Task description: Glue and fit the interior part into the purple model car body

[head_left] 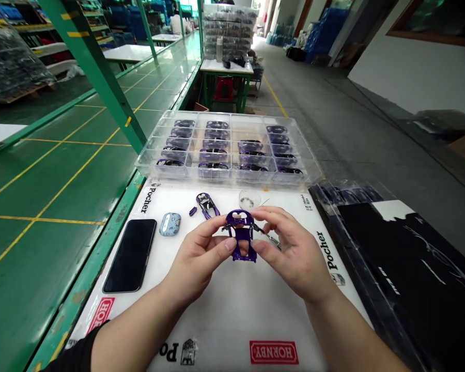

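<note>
Between my two hands, above the white mat, a purple model car body part [241, 235] is held up with its frame openings showing. My left hand [201, 253] pinches its left side with thumb and fingers. On the opposite edge, my right hand [290, 250] grips it the same way. A thin metal tool [272, 239] shows by the right fingers; whether that hand holds it I cannot tell. Behind lies another purple-and-black model car body [208, 205], with a small purple piece [192, 211] beside it. A small clear dish [249, 199] with tiny dark parts stands near the right fingertips.
On the mat's left are a black phone [130, 256] and a blue patterned earbud case [170, 224]. A clear compartment tray [227, 173] of purple car bodies spans the back. Right of the mat, a black sheet [411, 258] covers another tray. A green conveyor [73, 170] runs along the left.
</note>
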`<action>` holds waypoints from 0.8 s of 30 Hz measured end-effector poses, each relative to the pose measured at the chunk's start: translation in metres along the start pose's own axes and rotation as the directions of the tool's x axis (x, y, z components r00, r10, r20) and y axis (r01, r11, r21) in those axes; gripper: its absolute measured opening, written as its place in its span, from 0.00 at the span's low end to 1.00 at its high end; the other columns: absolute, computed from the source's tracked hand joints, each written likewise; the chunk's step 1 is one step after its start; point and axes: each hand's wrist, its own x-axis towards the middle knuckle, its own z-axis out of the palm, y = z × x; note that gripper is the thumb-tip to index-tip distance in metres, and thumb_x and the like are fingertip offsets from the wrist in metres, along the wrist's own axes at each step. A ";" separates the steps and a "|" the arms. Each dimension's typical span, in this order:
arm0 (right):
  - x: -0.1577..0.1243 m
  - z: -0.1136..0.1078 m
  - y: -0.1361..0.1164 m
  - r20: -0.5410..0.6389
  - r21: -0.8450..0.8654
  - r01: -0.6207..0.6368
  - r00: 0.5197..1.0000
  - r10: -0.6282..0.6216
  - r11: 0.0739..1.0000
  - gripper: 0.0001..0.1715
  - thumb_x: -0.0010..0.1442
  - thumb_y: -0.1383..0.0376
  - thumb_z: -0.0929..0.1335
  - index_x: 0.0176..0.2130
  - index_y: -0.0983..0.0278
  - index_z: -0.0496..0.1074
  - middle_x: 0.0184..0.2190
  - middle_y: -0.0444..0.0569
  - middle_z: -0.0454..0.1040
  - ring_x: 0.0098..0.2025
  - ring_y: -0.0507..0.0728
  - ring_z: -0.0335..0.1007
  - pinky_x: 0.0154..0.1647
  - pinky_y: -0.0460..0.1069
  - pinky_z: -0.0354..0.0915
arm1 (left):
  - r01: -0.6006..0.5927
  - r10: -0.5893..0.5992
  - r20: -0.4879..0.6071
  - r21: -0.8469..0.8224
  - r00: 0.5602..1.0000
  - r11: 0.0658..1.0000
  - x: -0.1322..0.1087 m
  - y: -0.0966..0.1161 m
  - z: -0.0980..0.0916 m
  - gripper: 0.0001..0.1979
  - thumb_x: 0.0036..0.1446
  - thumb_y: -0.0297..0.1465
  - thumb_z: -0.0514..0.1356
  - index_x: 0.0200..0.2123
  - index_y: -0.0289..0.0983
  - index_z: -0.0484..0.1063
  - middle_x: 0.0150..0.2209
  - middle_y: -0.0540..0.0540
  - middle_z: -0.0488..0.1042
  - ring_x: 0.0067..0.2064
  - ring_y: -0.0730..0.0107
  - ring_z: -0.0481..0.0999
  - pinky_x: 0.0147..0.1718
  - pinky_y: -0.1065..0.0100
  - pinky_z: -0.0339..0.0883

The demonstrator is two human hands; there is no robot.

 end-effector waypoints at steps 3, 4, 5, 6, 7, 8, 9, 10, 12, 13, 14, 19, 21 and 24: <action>0.000 0.000 -0.004 0.021 0.026 0.030 0.999 -0.031 0.999 0.21 0.71 0.57 0.79 0.61 0.49 0.82 0.62 0.51 0.80 0.65 0.65 0.77 0.56 0.59 0.76 | -0.061 0.059 0.031 0.061 0.998 0.996 -0.003 0.001 0.001 0.18 0.70 0.32 0.73 0.61 0.49 0.85 0.53 0.44 0.88 0.49 0.60 0.89 0.54 0.59 0.83; 0.000 0.001 -0.005 0.027 0.025 0.036 0.999 -0.036 0.999 0.20 0.71 0.58 0.79 0.60 0.49 0.82 0.61 0.51 0.81 0.64 0.65 0.77 0.56 0.60 0.76 | -0.081 0.079 0.028 0.081 0.997 0.993 -0.004 0.002 0.002 0.17 0.70 0.32 0.74 0.60 0.48 0.85 0.58 0.43 0.86 0.50 0.59 0.89 0.54 0.59 0.83; 0.000 0.002 -0.006 0.031 0.024 0.043 0.999 -0.044 0.999 0.19 0.71 0.58 0.79 0.60 0.50 0.82 0.60 0.51 0.81 0.63 0.66 0.78 0.56 0.60 0.76 | -0.097 0.095 0.021 0.099 0.995 0.990 -0.004 0.003 0.003 0.17 0.69 0.32 0.74 0.59 0.48 0.86 0.61 0.42 0.84 0.51 0.59 0.89 0.55 0.58 0.83; 0.000 0.003 -0.006 0.032 0.022 0.052 0.998 -0.053 0.998 0.19 0.71 0.59 0.79 0.59 0.50 0.82 0.60 0.51 0.81 0.62 0.66 0.78 0.56 0.60 0.77 | -0.111 0.110 0.012 0.113 0.994 0.987 -0.004 0.005 0.004 0.16 0.69 0.32 0.74 0.58 0.47 0.87 0.63 0.42 0.83 0.52 0.58 0.88 0.55 0.57 0.83; -0.001 0.004 -0.006 0.029 0.019 0.063 0.998 -0.064 0.998 0.19 0.70 0.59 0.80 0.59 0.50 0.82 0.59 0.52 0.81 0.61 0.66 0.78 0.56 0.61 0.77 | -0.121 0.122 0.001 0.122 0.993 0.985 -0.004 0.006 0.005 0.16 0.68 0.32 0.75 0.58 0.46 0.87 0.64 0.41 0.82 0.52 0.57 0.88 0.56 0.56 0.83; -0.001 0.005 -0.006 0.020 0.016 0.074 0.997 -0.074 0.997 0.19 0.70 0.59 0.80 0.58 0.50 0.82 0.58 0.52 0.81 0.60 0.65 0.79 0.55 0.61 0.77 | -0.131 0.134 -0.008 0.126 0.991 0.983 -0.004 0.007 0.005 0.16 0.68 0.32 0.75 0.57 0.46 0.87 0.64 0.41 0.81 0.51 0.57 0.88 0.56 0.55 0.83; -0.002 0.006 -0.005 0.011 0.014 0.080 0.997 -0.080 0.997 0.19 0.69 0.59 0.80 0.58 0.50 0.82 0.57 0.52 0.81 0.59 0.65 0.79 0.55 0.61 0.78 | -0.139 0.142 -0.014 0.130 0.990 0.982 -0.004 0.008 0.006 0.16 0.67 0.32 0.75 0.57 0.46 0.87 0.63 0.41 0.81 0.51 0.57 0.88 0.56 0.55 0.83; -0.002 0.007 -0.004 0.005 0.011 0.081 0.997 -0.081 0.997 0.19 0.69 0.59 0.80 0.58 0.51 0.82 0.56 0.52 0.82 0.58 0.65 0.79 0.55 0.61 0.78 | -0.150 0.153 -0.014 0.132 0.988 0.980 -0.004 0.008 0.006 0.16 0.67 0.32 0.75 0.57 0.45 0.87 0.63 0.40 0.82 0.52 0.56 0.88 0.56 0.55 0.84; -0.003 0.007 -0.002 0.007 0.010 0.065 0.998 -0.065 0.998 0.18 0.70 0.59 0.80 0.57 0.51 0.82 0.55 0.52 0.82 0.56 0.65 0.79 0.55 0.61 0.78 | -0.164 0.166 -0.008 0.129 0.986 0.978 -0.004 0.008 0.007 0.15 0.67 0.31 0.76 0.56 0.45 0.88 0.62 0.40 0.82 0.54 0.55 0.88 0.55 0.57 0.84; -0.003 0.007 0.000 0.010 0.017 0.052 0.999 -0.052 0.998 0.18 0.70 0.59 0.80 0.57 0.51 0.82 0.55 0.52 0.82 0.55 0.64 0.79 0.55 0.62 0.77 | -0.167 0.168 -0.003 0.119 0.986 0.979 -0.004 0.008 0.007 0.15 0.67 0.31 0.76 0.56 0.45 0.88 0.61 0.41 0.82 0.54 0.55 0.88 0.54 0.57 0.85; -0.003 0.007 0.001 0.012 0.037 0.041 0.999 -0.041 0.999 0.17 0.70 0.59 0.79 0.57 0.51 0.82 0.55 0.52 0.82 0.55 0.64 0.79 0.55 0.62 0.77 | -0.170 0.171 0.003 0.102 0.985 0.980 -0.004 0.007 0.007 0.16 0.67 0.30 0.76 0.56 0.46 0.87 0.61 0.41 0.81 0.54 0.55 0.88 0.54 0.58 0.85; -0.001 0.007 0.009 0.041 0.242 -0.004 0.999 -0.006 0.970 0.15 0.70 0.58 0.79 0.56 0.50 0.84 0.55 0.51 0.81 0.57 0.65 0.78 0.56 0.61 0.78 | -0.169 0.166 0.055 0.077 0.985 0.983 -0.008 0.005 0.007 0.25 0.64 0.27 0.77 0.61 0.53 0.84 0.65 0.44 0.79 0.53 0.59 0.88 0.58 0.57 0.83; -0.001 0.007 0.011 0.058 0.291 -0.031 0.998 0.015 0.956 0.14 0.70 0.58 0.79 0.55 0.51 0.84 0.55 0.52 0.80 0.56 0.64 0.78 0.53 0.60 0.79 | -0.186 0.180 0.062 0.108 0.982 0.977 -0.009 0.005 0.008 0.27 0.63 0.26 0.78 0.62 0.53 0.84 0.65 0.44 0.78 0.53 0.59 0.88 0.59 0.55 0.83; -0.002 0.010 0.013 0.005 0.270 -0.069 0.997 0.071 0.960 0.21 0.68 0.57 0.81 0.59 0.50 0.82 0.55 0.51 0.79 0.51 0.62 0.78 0.50 0.59 0.79 | -0.219 0.215 0.045 0.138 0.976 0.966 -0.008 0.006 0.009 0.28 0.62 0.28 0.79 0.63 0.52 0.83 0.65 0.43 0.78 0.52 0.58 0.88 0.59 0.54 0.83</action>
